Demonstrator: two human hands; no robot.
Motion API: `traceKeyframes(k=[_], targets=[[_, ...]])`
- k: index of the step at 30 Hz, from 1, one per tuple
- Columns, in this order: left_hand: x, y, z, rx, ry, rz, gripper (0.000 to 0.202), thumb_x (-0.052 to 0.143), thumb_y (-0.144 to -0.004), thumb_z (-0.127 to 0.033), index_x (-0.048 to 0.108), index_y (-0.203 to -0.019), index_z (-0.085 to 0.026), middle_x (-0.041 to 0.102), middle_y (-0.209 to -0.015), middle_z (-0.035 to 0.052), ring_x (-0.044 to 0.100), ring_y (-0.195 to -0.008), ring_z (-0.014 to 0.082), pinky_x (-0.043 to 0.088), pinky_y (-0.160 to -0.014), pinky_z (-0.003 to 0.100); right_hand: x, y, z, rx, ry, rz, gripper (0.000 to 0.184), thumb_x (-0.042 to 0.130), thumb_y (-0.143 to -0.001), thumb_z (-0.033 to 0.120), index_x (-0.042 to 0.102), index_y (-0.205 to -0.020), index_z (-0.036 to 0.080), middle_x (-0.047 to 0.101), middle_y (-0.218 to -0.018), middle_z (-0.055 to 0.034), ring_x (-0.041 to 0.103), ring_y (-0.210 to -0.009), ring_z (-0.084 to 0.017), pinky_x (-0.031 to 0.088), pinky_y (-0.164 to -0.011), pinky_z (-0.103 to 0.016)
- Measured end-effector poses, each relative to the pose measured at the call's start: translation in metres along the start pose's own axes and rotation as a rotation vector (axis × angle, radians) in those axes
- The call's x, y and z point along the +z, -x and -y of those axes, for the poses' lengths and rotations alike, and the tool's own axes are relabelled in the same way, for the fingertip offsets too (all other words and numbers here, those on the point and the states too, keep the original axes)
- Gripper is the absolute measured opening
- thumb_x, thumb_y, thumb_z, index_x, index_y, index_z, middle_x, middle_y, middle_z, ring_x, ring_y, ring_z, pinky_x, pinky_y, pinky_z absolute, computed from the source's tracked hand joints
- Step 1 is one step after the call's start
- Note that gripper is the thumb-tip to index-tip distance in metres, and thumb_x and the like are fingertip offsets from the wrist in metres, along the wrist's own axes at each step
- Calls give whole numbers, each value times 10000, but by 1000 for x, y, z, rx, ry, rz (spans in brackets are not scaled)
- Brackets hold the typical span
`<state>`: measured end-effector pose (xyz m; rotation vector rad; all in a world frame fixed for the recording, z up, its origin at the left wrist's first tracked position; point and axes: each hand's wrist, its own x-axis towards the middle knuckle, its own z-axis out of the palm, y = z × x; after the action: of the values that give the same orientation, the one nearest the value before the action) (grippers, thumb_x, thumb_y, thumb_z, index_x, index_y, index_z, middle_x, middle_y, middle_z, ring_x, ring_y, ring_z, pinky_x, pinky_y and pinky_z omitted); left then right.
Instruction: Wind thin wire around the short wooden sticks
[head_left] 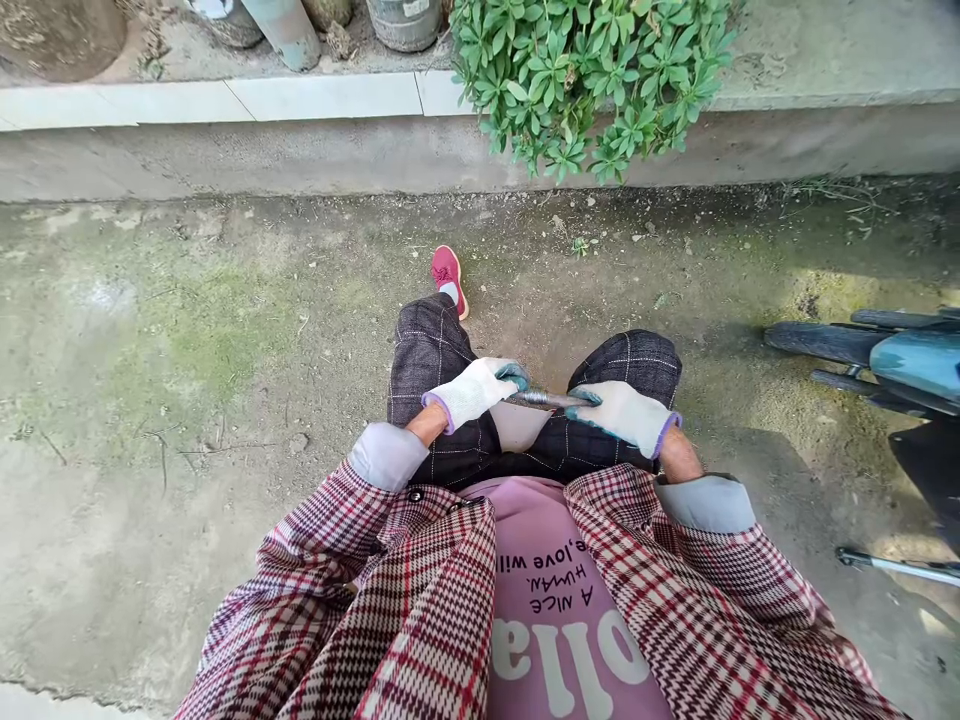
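I sit with my knees apart over a concrete yard. Both hands wear white work gloves with teal fingertips. My left hand [480, 388] is closed round the left end of a thin grey metal rod [546, 400]. At the rod's other end, my right hand [622, 412] grips it too. The rod lies level between my knees, above my dark checked trousers. A red shoe [448, 276] shows beyond my left knee.
A bushy green plant [585, 75] hangs over a low concrete ledge [300, 150] ahead. Pots and cylinders [285, 30] stand on the ledge. At the right is part of a teal scooter [900, 360], with a thin metal bar [900, 566] on the ground nearby.
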<state>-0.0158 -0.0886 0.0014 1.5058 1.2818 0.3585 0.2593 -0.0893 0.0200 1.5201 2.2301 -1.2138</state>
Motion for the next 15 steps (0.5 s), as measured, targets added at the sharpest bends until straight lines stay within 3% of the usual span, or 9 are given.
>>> traceKeyframes(k=[3,7,12,15], targets=[[4,2,-1,23,-75,-6,232,605,-884,-223,786,-1004,-140,786,-923,31,679,-846,173,547,-822,267,-1,-2,-1,56,108,-73,188,612,-952,295,772,-955,198,801,-957,-108,732,-881,-256,504,-766,-311],[10,5,-3,94,-57,49,341,586,-904,-206,783,-1174,-142,813,-1112,77,729,-945,213,575,-912,323,0,-4,-8,98,106,-172,225,607,-967,342,777,-1049,219,812,-1010,-79,747,-918,-250,514,-782,-297],[17,7,-2,206,190,51,429,589,-906,-181,734,-1302,-101,754,-1333,134,711,-1213,261,514,-1138,378,7,-9,-7,119,47,-229,270,613,-961,354,780,-1115,207,822,-1042,-89,754,-945,-259,516,-783,-292],[23,6,2,256,303,57,440,631,-912,-217,718,-1325,-91,733,-1369,152,689,-1273,277,498,-1168,391,11,-11,-3,99,18,-225,219,625,-944,345,778,-1032,216,815,-981,-84,743,-881,-245,513,-762,-296]])
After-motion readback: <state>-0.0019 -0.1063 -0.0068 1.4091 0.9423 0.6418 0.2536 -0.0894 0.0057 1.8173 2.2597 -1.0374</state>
